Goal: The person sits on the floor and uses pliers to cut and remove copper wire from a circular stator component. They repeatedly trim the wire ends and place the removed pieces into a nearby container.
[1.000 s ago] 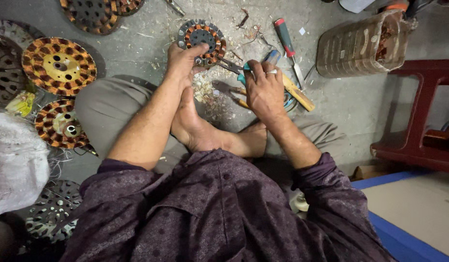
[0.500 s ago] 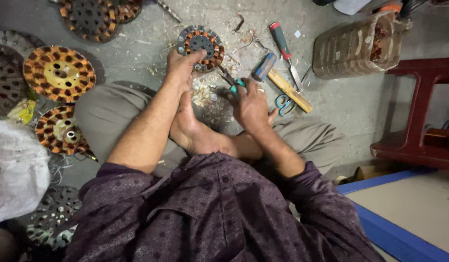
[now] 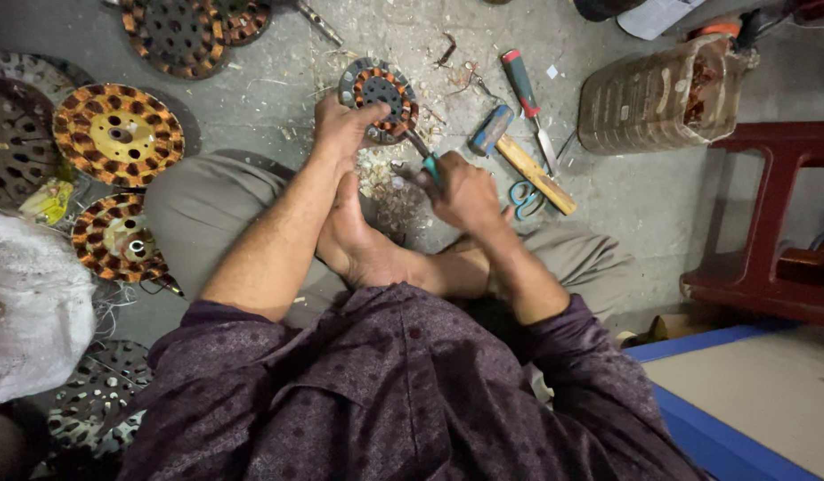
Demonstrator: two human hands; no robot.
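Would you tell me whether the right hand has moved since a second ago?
Yes. The right hand moved off the wooden-handled hammer, toward the round stator.

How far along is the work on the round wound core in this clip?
Already done, apparently: scraps litter the floor beside the small wound core. In hand: the left hand steadies that core while the right hand works a teal-handled tool against its edge. Left, seemingly: copper windings remain on this core, and larger wound cores wait nearby.
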